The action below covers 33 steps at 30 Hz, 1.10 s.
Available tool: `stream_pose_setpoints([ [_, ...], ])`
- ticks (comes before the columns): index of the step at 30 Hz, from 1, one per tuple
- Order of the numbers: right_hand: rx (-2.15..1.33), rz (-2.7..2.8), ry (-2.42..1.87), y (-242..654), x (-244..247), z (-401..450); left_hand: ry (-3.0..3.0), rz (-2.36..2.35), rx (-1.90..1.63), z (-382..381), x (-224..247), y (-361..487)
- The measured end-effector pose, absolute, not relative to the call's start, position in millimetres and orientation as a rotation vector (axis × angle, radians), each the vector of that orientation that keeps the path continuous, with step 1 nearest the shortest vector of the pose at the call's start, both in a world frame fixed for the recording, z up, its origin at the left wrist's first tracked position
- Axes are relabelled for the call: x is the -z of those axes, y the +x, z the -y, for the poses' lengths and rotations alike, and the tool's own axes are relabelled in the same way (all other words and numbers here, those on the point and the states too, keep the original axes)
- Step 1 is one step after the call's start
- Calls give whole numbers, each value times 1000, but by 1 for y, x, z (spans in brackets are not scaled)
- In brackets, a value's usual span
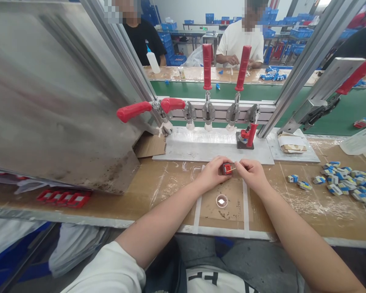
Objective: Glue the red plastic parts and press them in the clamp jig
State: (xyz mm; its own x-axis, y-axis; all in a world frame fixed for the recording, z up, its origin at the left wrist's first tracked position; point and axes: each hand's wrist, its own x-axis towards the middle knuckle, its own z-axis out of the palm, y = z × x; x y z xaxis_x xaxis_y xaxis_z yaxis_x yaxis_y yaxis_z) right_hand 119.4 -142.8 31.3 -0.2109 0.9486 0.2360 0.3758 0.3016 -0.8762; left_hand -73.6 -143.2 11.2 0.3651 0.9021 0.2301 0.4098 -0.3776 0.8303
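My left hand [215, 171] is closed around a small red and black part [227, 168], holding it just above the cardboard-covered bench. In my right hand [250, 173] a thin, pale stick [233, 169] is pinched, its tip at the red face of the part. Whether the tip touches it I cannot tell. Below both hands a small round clear cup [222, 201] stands on a taped-down cardboard sheet [210, 211].
Red-handled toggle clamps [208, 110] line a metal frame beyond my hands; one presses on a part. Several blue, white and yellow pieces [350, 181] lie at right. Red parts [64, 198] sit at left beside a metal panel [64, 101]. Co-workers sit across the green belt [189, 89].
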Motion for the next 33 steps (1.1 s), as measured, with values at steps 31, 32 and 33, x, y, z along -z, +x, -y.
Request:
stream_pose_setpoints([
  [31,-501,2637,-873,124,-59,164,1694,-1206,-889,137,-11,-79],
  [32,-387,2571,-1032,135,-62,165,1702,-1209,-895,136,-10,-79],
  [33,-262,2470,-1210,150,-65,166,1707,-1201,-904,135,-10,-79],
])
